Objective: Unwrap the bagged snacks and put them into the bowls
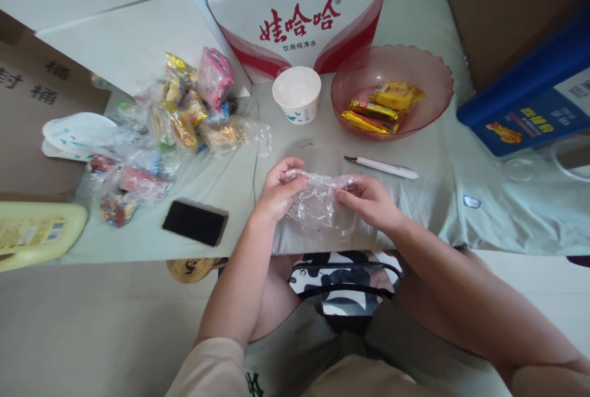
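Both my hands grip a crumpled clear plastic wrapper point(318, 197) just above the table's front edge. My left hand point(278, 188) pinches its left end with fingers curled. My right hand point(369, 199) pinches the right end. Behind the hands lies a white pen-shaped knife point(382, 167). Farther back stand a white paper cup point(297, 94) and a pink plastic bowl point(433, 86) holding several yellow snack packets point(382, 105).
A pile of wrapped snacks in clear bags point(184, 117) lies at the left, with a black phone point(195, 222) near the front edge. White cartons point(299, 10) stand behind. A blue box point(530, 99) sits at the right. The table has a grey-green cloth point(483, 200).
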`<state>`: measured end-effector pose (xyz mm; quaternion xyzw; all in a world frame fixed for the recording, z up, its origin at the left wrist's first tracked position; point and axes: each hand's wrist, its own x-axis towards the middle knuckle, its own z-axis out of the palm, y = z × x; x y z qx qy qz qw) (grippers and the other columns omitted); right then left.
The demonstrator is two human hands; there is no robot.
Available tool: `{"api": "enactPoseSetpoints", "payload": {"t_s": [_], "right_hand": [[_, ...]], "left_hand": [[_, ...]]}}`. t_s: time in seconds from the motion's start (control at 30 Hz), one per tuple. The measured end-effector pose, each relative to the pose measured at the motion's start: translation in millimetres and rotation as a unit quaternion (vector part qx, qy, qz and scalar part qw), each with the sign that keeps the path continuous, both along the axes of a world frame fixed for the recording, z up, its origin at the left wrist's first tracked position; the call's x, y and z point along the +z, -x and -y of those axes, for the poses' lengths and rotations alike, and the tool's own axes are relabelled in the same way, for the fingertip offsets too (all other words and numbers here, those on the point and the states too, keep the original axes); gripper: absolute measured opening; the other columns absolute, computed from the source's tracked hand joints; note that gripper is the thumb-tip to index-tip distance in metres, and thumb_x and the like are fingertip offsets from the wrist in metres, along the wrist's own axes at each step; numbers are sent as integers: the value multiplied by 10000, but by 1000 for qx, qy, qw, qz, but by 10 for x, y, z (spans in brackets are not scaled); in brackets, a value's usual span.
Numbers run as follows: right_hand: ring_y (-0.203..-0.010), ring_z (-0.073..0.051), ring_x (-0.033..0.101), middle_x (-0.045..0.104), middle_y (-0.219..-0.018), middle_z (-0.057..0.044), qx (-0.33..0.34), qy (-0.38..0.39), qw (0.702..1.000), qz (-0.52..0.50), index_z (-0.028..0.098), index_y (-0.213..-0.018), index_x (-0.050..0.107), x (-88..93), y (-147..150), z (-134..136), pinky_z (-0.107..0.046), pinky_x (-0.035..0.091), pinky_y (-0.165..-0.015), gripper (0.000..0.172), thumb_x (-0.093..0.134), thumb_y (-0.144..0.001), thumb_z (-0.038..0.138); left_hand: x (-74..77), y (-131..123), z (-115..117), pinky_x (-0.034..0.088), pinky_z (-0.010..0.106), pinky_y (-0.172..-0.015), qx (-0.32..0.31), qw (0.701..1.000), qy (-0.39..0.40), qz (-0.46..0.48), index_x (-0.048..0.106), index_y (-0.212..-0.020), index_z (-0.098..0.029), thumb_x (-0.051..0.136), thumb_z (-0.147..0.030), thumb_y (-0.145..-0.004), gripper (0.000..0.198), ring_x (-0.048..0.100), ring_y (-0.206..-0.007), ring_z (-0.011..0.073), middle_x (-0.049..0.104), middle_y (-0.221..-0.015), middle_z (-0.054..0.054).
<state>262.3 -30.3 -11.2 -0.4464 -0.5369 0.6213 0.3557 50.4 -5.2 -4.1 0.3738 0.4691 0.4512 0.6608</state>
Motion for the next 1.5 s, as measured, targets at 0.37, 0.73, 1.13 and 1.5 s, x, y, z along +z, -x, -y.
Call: {"api": "enactPoseSetpoints", "payload": {"t_s": [0.37,0.73,1.13,1.5], "right_hand": [[-824,-190,628,638,-928,-48,-156,-16,986,-54,244,-965,561,19,-304,-139,-340,511,-758,236,558,-860,455],[-561,-103,449,517,-630,35,133,12,989,62,194,-769,577,155,-225,1,-258,387,-538,286,671,-837,455],[-631,-141,563,623,-695,-8,-47,8,998,-30,200,-800,581,106,-112,13,-292,486,-616,323,691,-822,503],[-598,-126,574,636,-689,2,8,-5,999,-51,209,-845,574,153,-149,-5,-274,505,-575,343,699,-838,528]], "left_hand": [[30,18,38,438,213,-496,-109,986,103,-71,691,-907,-170,858,-348,-672,338,566,-536,83,704,-754,5],[74,-45,41,458,221,-607,-74,992,-12,-104,627,-852,-195,828,-373,-680,319,593,-661,95,662,-770,-12],[14,-197,78,566,376,-898,-111,990,49,70,638,-1195,-217,892,-611,-593,763,682,-1155,281,707,-1225,127],[77,-225,44,509,266,-639,-125,987,92,43,645,-1238,-222,949,-405,-531,791,667,-760,157,713,-965,32]]}}
